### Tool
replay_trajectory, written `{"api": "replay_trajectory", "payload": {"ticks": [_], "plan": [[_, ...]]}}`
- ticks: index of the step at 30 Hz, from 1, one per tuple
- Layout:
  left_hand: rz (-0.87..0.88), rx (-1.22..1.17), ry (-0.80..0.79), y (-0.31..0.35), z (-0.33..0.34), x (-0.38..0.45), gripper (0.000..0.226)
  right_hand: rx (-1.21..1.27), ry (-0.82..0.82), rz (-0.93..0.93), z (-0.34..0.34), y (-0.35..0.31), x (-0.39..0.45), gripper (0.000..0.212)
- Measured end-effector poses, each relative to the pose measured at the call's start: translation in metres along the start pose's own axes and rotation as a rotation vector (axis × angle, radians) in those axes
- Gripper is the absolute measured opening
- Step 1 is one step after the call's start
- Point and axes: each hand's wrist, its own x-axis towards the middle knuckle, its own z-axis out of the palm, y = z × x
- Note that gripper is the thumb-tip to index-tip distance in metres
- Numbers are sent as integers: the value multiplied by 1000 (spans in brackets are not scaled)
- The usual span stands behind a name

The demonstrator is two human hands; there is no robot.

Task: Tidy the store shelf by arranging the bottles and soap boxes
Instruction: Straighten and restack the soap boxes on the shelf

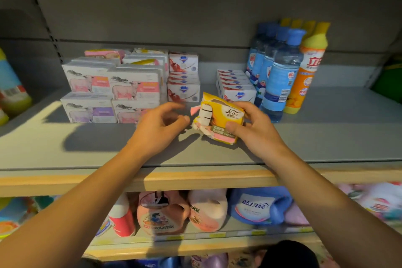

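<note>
Gripping a yellow soap pack (its wrapper torn at the left end), my right hand holds it tilted just above the grey shelf, thumb across the front. My left hand hovers just beside it, fingers loosely curled, holding nothing. Behind, sheep-printed soap boxes are stacked left; blue-capped bottles stand right, beside an orange bottle.

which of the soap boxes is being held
The yellow soap box, gripped in the right hand above the shelf. The white sheep boxes and white-and-red boxes all sit stacked, untouched.
</note>
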Motion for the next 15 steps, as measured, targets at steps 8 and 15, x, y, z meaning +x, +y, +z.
{"api": "replay_trajectory", "payload": {"ticks": [8, 15], "plan": [[91, 236, -160, 35, 95, 20, 32, -181, 497, 227, -133, 42, -35, 34], [289, 627, -301, 46, 152, 39, 48, -501, 700, 400, -228, 72, -39, 45]]}}
